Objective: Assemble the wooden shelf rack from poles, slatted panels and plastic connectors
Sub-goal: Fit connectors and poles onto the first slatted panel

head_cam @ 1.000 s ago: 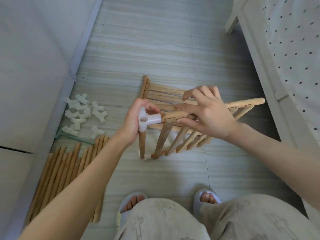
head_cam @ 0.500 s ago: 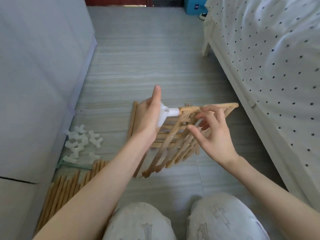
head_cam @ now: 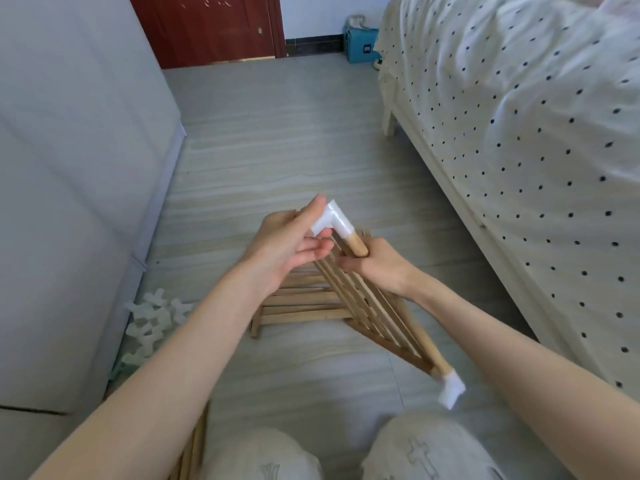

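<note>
I hold a slatted wooden panel (head_cam: 367, 306) up off the floor, tilted on edge. Its top pole end carries a white plastic corner connector (head_cam: 332, 220). My left hand (head_cam: 287, 244) pinches that connector between thumb and fingers. My right hand (head_cam: 374, 263) grips the panel's pole just below the connector. A second white connector (head_cam: 452, 389) caps the panel's lower end near my right knee. Another slatted panel (head_cam: 294, 303) lies flat on the floor behind it.
A heap of white connectors (head_cam: 152, 323) lies by the grey cabinet (head_cam: 69, 202) on the left. Loose wooden poles (head_cam: 194, 452) show at the bottom by my left knee. A bed with a dotted sheet (head_cam: 519, 133) fills the right side. A red door (head_cam: 207, 26) stands at the far end.
The panel has been swung round, so its connector end now points up and away. My right hand moved from the slats to the pole under the connector. The camera tilted up.
</note>
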Available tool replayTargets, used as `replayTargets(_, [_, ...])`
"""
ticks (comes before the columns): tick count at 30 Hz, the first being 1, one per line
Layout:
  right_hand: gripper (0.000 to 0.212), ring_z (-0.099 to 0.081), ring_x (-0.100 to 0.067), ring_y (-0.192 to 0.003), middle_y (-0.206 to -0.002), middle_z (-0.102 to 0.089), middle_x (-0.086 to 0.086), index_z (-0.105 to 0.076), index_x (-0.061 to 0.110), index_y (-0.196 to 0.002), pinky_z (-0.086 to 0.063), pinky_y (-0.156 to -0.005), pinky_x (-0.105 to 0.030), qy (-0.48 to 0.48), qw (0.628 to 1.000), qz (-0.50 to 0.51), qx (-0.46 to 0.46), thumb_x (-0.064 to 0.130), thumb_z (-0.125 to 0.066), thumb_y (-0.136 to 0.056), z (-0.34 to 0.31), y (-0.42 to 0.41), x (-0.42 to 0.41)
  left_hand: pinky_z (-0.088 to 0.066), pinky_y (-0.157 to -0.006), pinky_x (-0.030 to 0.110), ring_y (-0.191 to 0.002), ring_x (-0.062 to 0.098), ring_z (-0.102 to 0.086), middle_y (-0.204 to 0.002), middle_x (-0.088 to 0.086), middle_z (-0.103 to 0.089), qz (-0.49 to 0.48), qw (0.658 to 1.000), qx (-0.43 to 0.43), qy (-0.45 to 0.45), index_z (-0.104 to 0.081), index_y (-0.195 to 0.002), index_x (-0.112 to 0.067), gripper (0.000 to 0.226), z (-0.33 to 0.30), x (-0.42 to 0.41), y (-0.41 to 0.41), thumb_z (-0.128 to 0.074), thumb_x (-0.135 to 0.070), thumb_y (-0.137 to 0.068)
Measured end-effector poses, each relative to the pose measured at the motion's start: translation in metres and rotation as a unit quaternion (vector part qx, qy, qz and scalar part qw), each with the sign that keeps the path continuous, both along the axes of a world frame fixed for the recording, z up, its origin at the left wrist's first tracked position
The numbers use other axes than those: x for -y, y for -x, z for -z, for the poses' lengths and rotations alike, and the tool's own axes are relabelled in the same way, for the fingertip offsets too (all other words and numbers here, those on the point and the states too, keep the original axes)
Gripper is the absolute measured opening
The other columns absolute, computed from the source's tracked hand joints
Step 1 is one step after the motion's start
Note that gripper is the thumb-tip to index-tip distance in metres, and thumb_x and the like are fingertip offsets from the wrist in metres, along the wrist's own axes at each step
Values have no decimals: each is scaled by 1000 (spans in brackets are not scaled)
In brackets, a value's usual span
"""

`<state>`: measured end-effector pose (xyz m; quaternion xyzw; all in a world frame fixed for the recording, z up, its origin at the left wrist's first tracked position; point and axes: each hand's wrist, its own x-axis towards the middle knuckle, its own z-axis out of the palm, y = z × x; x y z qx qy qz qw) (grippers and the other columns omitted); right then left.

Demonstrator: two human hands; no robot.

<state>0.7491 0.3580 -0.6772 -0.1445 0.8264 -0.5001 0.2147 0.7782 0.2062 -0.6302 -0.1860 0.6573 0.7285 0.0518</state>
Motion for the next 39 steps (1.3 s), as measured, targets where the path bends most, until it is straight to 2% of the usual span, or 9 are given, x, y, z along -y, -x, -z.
replayTargets(2, [27, -44, -1, -46, -48, -46, 15, -47, 27, -59, -33, -51, -19, -46, 999, -14, -5, 17, -60, -80, 0, 2, 8, -55, -74, 30, -75, 17, -66, -81, 1, -68, 3, 972, -27, 233, -56, -84, -15, 27, 1, 18, -1, -59, -41, -89])
replayTargets(4, [23, -48, -6, -53, -55, -50, 12, -50, 29, -58, -35, -52, -23, -102, 993, -55, -12, 21, -60, -77, 3, 1, 20, -46, -84, 32, -90, 19, -58, -97, -2, -62, -10, 869, -117, 480, -55, -93, -17, 22, 4, 38, 0, -51, -39, -92])
replayTargets(7, [11, -53, -13, -60, -63, -55, 3, -58, 21, -66, -38, -52, -25, -217, 966, -136, -18, 27, -61, -75, 14, -4, 45, -44, -89, 39, -105, 29, -56, -113, 7, -61, 141, 776, -77, 610, -60, -105, -15, 39, 19, 49, -1, -28, -38, -99])
replayTargets(9, [19, -50, -15, -57, -60, -51, 1, -54, 16, -64, -34, -49, -25, -253, 949, -188, -15, 30, -63, -74, 24, -9, 61, -43, -93, 39, -111, 35, -55, -121, 17, -59, 224, 762, 17, 608, -62, -101, -13, 51, 42, 52, -5, -19, -41, -101])
replayTargets(14, [27, -45, -20, -61, -65, -48, -1, -55, 12, -69, -34, -57, -31, -299, 912, -280, 28, 36, -66, -72, 50, -18, 84, -39, -70, 22, -81, 16, -60, -101, 7, -68, 255, 831, 140, 475, -69, -103, -8, 61, 95, 74, -31, -20, -44, -101])
replayTargets(20, [21, -54, -8, -73, -78, -58, 12, -59, 29, -87, -39, -61, -25, -286, 895, -342, 30, 45, -68, -77, 53, -9, 70, -42, -84, 27, -97, 23, -60, -104, 7, -68, 229, 861, 140, 432, -73, -98, -14, 60, 119, 92, -31, -23, -49, -99])
replayTargets(23, [45, -57, -16, -90, -101, -62, 4, -58, 21, -107, -44, -75, -27, -334, 882, -329, 38, 54, -66, -77, 51, 0, 47, -36, -75, 27, -91, 21, -53, -101, 7, -62, 268, 843, 153, 441, -66, -99, -6, 55, 120, 93, -18, -22, -38, -102])
replayTargets(31, [42, -58, -11, -85, -84, -68, 1, -66, 22, -83, -38, -84, -32, -393, 860, -312, 99, 62, -57, -79, 49, 23, 47, -46, -94, 42, -86, 17, -62, -97, 7, -64, 355, 843, 244, 323, -59, -90, -16, 53, 119, 74, 9, -23, -55, -80])
replayTargets(39, [48, -59, -12, -63, -53, -63, 5, -61, 15, -64, -41, -71, -27, -372, 878, -296, 55, 60, -57, -80, 60, 35, 47, -53, -70, 35, -67, 20, -67, -64, -1, -71, 342, 817, 195, 421, -67, -80, -14, 57, 120, 74, 21, -20, -45, -87])
